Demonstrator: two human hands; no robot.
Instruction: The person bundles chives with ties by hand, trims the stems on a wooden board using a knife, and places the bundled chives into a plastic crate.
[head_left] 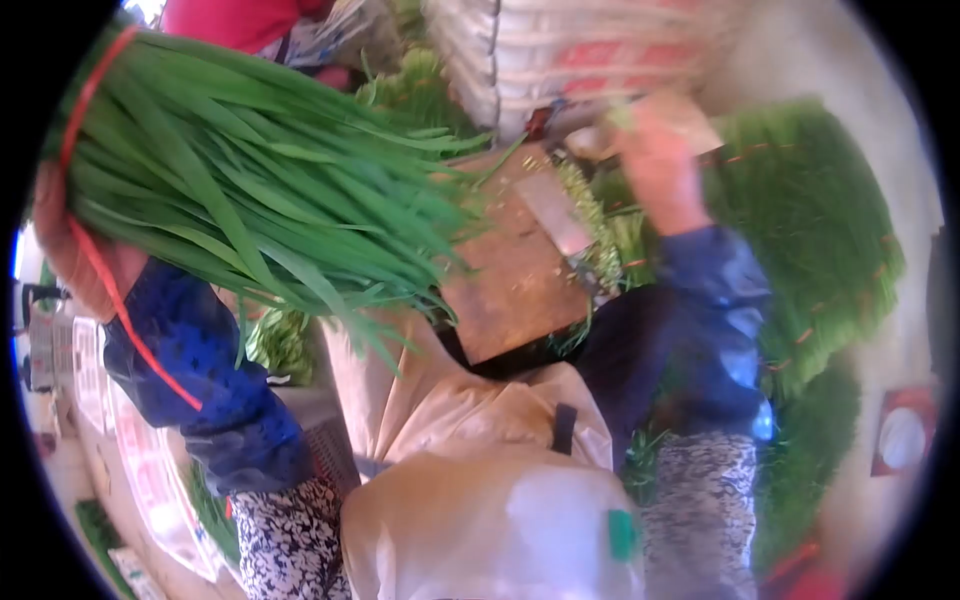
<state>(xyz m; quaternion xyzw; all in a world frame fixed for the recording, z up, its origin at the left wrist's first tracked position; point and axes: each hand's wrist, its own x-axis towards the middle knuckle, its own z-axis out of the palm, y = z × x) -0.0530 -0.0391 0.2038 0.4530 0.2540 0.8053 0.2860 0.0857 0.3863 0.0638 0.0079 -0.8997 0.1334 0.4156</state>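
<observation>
My left hand (pixel 80 245) grips a large bunch of garlic chives (pixel 240 170) at its banded end, held up at the left. A red tie (pixel 100 265) circles the bunch, one loose end hanging down. The leaf tips reach over a wooden board (pixel 510 275) in front of my lap. On that board lies a flat metal blade (pixel 553 212), with small pale green trimmings (pixel 590 215) along its right edge. Beyond the board, my right hand (pixel 660 165) is raised beside a brown flap-like piece (pixel 690 122). Motion smears its fingers, so any hold is unclear.
Many banded bunches of chives (pixel 810 220) are piled at the right. A white woven sack or basket (pixel 590 50) stands at the back. Another person in a red top (pixel 230 22) is at the upper left. White plastic crates (pixel 150 470) sit at the lower left.
</observation>
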